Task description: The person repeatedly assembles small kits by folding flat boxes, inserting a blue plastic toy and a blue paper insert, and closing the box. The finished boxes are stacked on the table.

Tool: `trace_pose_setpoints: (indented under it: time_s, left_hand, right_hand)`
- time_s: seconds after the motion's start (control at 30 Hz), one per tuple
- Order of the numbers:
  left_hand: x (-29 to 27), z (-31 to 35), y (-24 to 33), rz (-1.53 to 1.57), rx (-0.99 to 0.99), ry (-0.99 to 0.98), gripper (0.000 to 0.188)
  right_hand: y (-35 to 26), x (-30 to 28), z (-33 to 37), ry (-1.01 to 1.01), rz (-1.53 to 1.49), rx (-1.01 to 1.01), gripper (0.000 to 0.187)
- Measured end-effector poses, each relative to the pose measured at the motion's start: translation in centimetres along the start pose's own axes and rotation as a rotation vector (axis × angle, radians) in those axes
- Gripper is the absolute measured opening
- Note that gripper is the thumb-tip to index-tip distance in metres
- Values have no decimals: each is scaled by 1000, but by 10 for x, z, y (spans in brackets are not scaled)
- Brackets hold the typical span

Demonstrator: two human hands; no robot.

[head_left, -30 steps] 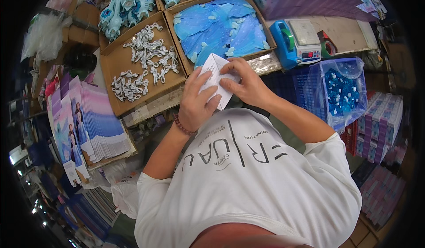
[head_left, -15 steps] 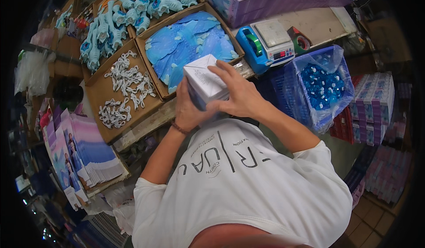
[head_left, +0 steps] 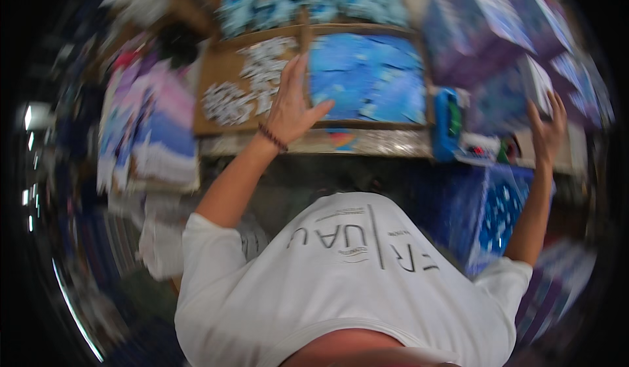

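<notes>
My left hand [head_left: 288,108] is open, thumb spread from the fingers, over the divider between two cardboard trays. Beside it, bundled white cables [head_left: 265,65] lie in the left tray, and flat blue patterned pieces [head_left: 367,78] fill the right one. Out at the far right, my right hand [head_left: 549,134] grips a box by its white end [head_left: 537,85], among stacked purple-blue boxes [head_left: 475,42]. Motion blurs the picture, and the box's far side is hidden.
Light blue figure-like pieces [head_left: 314,0] fill trays at the back. A blue tape dispenser [head_left: 447,124] and a scale [head_left: 478,147] stand on the bench. Below them is a lined blue crate [head_left: 481,229] of small blue parts. Printed sheets [head_left: 154,121] lie at left.
Both hands held the box in front of my chest. My left hand has let go, while my right hand has carried the box far right to the stack. The view has turned.
</notes>
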State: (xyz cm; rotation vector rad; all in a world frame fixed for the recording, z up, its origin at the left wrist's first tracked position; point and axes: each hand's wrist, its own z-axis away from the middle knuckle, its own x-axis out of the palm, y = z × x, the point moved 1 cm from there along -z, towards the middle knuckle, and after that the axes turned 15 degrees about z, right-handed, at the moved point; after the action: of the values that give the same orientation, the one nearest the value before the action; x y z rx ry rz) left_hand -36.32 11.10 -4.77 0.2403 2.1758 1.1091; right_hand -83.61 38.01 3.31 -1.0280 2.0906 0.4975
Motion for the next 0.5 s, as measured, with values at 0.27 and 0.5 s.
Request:
trace_pose_setpoints:
  time_s: [0.27,0.5]
  left_hand:
    - [-303,38,-67,-1073,-268,267,83]
    - [-410,139,-93,-1172,-1179,210,77]
  right_hand:
    - [44,85,8,-56,15,-88,57]
    - [33,63,11,-121,211,-72,60]
